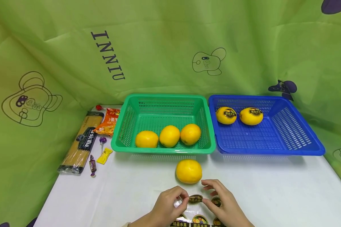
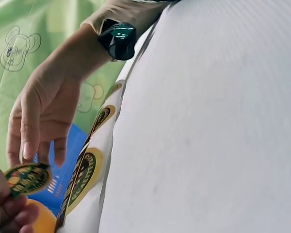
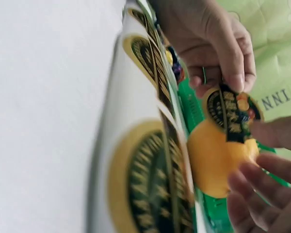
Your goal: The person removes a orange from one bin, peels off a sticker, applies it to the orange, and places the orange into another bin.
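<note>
My left hand point(image 1: 169, 203) pinches one end of an oval black-and-gold fruit sticker point(image 1: 195, 199) between thumb and forefinger. At the sticker's other end is the thumb of my right hand point(image 1: 225, 203), its fingers spread apart and gently bent. In the right wrist view the loose sticker point(image 3: 233, 112) hangs from the left fingertips, the right thumb against its edge. Beneath both hands lies a clear sheet of similar stickers point(image 1: 200, 219), partly hidden by them. Just beyond, a plain yellow fruit point(image 1: 188, 171), like a lemon or an orange, sits on the white table point(image 1: 136, 179).
A green basket point(image 1: 163, 150) holds three plain yellow fruits; the blue basket point(image 1: 270, 151) to its right holds two with stickers. At left lie a noodle pack point(image 1: 80, 143), an orange snack bag point(image 1: 108, 121), a lollipop point(image 1: 103, 140) and wrapped candies point(image 1: 104, 156). Green cloth point(image 1: 164, 63) hangs behind.
</note>
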{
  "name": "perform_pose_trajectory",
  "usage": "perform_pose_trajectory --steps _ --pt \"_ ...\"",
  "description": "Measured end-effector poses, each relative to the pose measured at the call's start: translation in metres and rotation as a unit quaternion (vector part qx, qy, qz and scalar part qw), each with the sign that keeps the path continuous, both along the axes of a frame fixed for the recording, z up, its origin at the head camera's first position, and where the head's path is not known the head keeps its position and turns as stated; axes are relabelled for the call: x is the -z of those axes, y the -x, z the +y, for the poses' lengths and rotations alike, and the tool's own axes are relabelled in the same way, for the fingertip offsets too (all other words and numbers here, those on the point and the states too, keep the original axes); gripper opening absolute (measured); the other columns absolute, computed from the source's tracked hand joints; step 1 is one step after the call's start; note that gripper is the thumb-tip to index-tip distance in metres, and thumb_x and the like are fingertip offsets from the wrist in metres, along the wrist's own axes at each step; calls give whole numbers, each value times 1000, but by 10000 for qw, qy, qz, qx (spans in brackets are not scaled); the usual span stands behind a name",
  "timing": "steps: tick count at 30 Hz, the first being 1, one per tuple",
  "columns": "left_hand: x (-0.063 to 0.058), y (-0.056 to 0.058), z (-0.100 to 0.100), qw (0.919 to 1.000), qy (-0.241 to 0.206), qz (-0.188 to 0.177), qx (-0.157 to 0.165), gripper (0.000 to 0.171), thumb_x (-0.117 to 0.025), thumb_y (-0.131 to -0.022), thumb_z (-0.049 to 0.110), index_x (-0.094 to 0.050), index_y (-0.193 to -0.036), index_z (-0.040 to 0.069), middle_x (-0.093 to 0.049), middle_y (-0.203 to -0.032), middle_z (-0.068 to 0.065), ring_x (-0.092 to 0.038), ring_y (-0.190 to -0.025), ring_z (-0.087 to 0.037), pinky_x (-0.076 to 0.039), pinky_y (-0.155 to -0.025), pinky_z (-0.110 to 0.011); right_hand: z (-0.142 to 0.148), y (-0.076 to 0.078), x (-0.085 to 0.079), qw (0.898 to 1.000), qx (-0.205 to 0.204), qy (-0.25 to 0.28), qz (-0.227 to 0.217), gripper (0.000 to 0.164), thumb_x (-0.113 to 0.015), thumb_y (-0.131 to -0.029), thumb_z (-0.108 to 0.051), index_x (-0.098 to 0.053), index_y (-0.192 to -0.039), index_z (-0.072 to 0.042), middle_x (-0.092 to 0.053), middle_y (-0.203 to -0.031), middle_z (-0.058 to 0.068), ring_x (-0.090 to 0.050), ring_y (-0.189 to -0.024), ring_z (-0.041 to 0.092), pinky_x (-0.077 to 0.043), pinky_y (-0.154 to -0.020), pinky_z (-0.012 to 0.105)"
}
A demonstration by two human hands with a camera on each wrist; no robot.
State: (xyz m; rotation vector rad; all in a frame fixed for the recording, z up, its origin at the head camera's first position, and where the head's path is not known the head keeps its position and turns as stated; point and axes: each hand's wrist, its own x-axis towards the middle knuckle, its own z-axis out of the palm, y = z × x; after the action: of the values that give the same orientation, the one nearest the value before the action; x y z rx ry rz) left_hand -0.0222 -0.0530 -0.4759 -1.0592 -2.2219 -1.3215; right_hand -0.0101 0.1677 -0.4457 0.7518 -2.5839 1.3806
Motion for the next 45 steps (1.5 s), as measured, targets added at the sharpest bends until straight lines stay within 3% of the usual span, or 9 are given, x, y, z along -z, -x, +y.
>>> perform_pose_trajectory --steps 4,7,11,14,23,31,38,41,45 --pt "-8 0 -1 9950 -294 -922 229 5 -63 -90 7 -59 -91 10 -64 -82 3 -58 -72 -1 -50 -64 -8 -1 2 -6 9979 -15 -10 -653 11 -67 -87 -11 -64 -95 -18 -65 -85 -10 -57 -70 -1 -52 -55 19" --pt "-18 2 -3 9833 -429 -1739 321 6 -63 -92 14 -60 -92 8 -66 -82 1 -58 -73 1 -53 -63 -12 -3 6 -13 9955 12 114 -940 9 -63 -91 -13 -63 -87 -21 -63 -75 -11 -53 -64 -3 -51 -51 19" --pt "-37 10 -4 9598 -426 -2773 36 11 -66 -90 20 -62 -90 9 -67 -81 -1 -57 -71 2 -54 -62 -17 -10 16 -26 9969 228 80 -749 6 -63 -90 -11 -63 -88 -17 -63 -74 -10 -53 -64 -3 -50 -51 19" --pt "-50 21 -5 9509 -228 -3075 -279 12 -66 -89 22 -63 -87 10 -66 -78 1 -56 -69 1 -53 -60 -17 -15 26 -34 9970 464 29 -618 5 -65 -90 -12 -62 -89 -16 -62 -74 -13 -53 -64 -3 -50 -52 19" --pt "-60 46 -5 9397 -141 -3347 -680 7 -67 -87 12 -62 -84 7 -62 -76 1 -54 -67 -2 -52 -61 -18 -26 53 -32 9954 884 -106 -362 12 -69 -85 -8 -61 -88 -15 -60 -73 -13 -54 -65 -2 -52 -56 20" --pt "-56 55 -2 9356 10 -3416 -890 7 -67 -84 7 -62 -83 4 -61 -74 0 -52 -64 -3 -50 -59 -16 -27 63 -19 9960 881 -148 8 15 -70 -82 0 -60 -87 -11 -58 -71 -11 -51 -65 -3 -52 -56 18" --pt "-53 56 -1 9382 149 -3312 -992 8 -68 -83 8 -61 -82 5 -59 -73 1 -51 -63 -2 -50 -58 -16 -26 67 -11 9963 838 -140 117 15 -71 -82 -2 -60 -88 -11 -55 -71 -12 -50 -65 -2 -51 -56 17" --pt "-51 57 -2 9392 182 -3256 -1073 11 -70 -83 10 -60 -84 5 -59 -72 1 -51 -63 -3 -50 -58 -16 -24 68 -10 9962 856 -133 -84 13 -71 -83 -6 -60 -90 -10 -51 -72 -11 -48 -66 -1 -50 -56 17" --pt "-48 56 -2 9519 208 -2815 -1195 19 -73 -81 11 -57 -89 5 -58 -79 1 -53 -69 -8 -52 -63 -20 -22 70 -9 9945 894 54 -540 13 -71 -85 -12 -60 -92 -11 -49 -72 -9 -47 -67 2 -48 -56 18"
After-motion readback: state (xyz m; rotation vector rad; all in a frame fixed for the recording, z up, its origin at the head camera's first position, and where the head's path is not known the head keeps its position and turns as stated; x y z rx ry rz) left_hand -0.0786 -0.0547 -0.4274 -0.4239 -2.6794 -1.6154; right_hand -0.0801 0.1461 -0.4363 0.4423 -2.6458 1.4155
